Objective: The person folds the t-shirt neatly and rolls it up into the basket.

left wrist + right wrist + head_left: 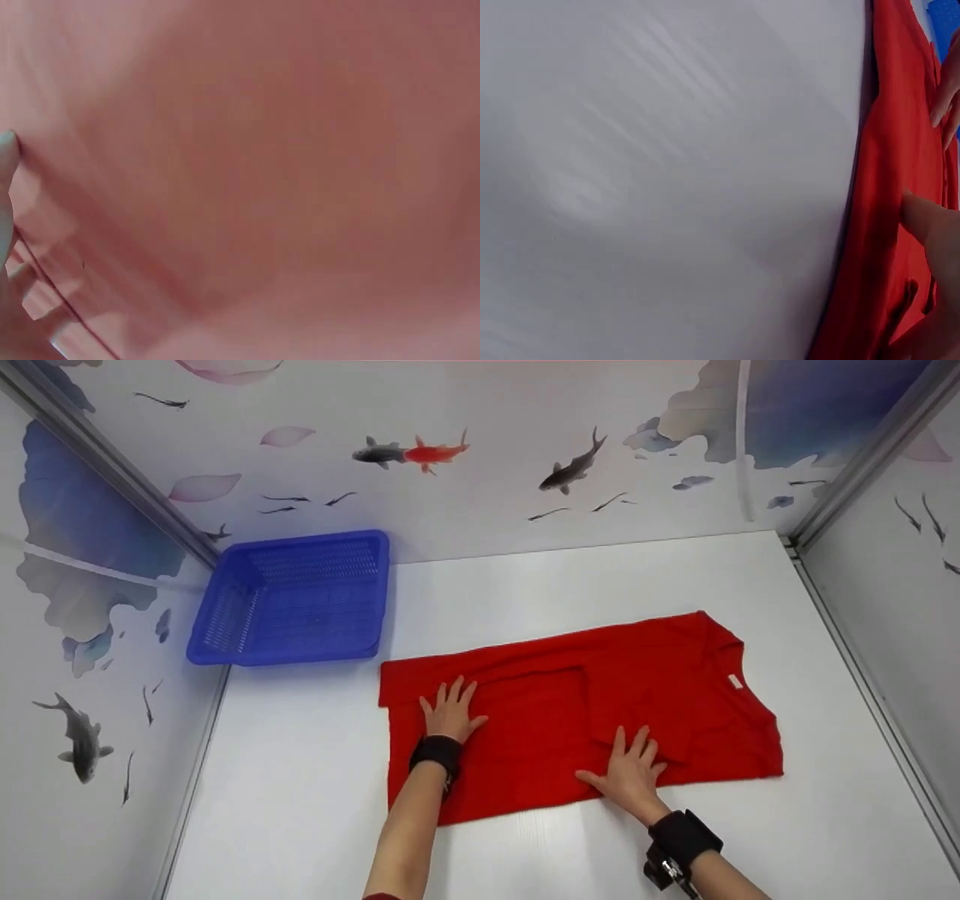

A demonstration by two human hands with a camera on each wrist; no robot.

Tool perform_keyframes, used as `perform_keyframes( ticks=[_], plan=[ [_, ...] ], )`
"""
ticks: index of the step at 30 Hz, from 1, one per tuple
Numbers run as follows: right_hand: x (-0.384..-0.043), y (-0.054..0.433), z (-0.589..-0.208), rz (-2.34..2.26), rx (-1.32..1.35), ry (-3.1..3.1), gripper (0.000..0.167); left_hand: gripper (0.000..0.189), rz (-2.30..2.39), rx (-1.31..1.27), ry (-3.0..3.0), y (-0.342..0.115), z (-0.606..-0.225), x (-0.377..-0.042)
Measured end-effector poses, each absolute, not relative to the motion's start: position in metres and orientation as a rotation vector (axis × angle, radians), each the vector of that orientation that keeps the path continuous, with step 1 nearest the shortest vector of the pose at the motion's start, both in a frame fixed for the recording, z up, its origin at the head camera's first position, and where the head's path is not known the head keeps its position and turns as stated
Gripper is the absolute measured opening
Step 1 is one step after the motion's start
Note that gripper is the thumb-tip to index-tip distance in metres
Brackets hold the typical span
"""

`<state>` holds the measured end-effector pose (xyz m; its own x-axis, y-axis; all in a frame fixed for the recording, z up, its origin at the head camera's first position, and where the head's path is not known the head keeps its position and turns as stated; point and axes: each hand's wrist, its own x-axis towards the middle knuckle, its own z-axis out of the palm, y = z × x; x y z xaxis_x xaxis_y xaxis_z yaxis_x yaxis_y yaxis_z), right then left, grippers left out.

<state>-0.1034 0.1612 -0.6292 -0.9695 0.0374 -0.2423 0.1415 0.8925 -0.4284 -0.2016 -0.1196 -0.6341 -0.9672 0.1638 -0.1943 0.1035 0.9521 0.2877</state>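
Note:
A red shirt [525,735] lies flat on the white table, its long sides folded inward and its neckline with a white label [735,682] toward the right. My left hand [451,714] rests on the shirt near its left end, fingers spread. Lower down, my right hand [630,771] touches the near edge with its fingers spread over the cloth. In the left wrist view, red cloth fills most of the picture and only part of the left hand [22,300] shows at the edge. The right wrist view has the thumb of the right hand [937,247] against the cloth.
A blue plastic basket [315,615] stands at the back left of the white table [300,780], close to the wall. Printed panels with fish [570,469] enclose the table at the back and both sides. A black band with a camera [679,847] is on the right wrist.

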Motion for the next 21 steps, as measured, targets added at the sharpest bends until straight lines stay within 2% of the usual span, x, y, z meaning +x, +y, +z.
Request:
perform_keyframes(
  ticks=[10,15,21],
  plan=[
    [-0.174,0.197,-0.633,-0.569,-0.366,2.768,0.105,0.078,0.393,0.233,2.995,-0.143,-0.632,-0.163],
    [-0.200,0.207,-0.631,-0.542,-0.456,2.711,0.102,0.080,0.304,0.212,2.985,-0.139,-0.631,-0.145],
    [-0.215,0.221,-0.625,-0.386,-0.531,2.735,0.093,0.077,0.247,0.246,2.915,-0.124,-0.626,-0.118]
  ],
)
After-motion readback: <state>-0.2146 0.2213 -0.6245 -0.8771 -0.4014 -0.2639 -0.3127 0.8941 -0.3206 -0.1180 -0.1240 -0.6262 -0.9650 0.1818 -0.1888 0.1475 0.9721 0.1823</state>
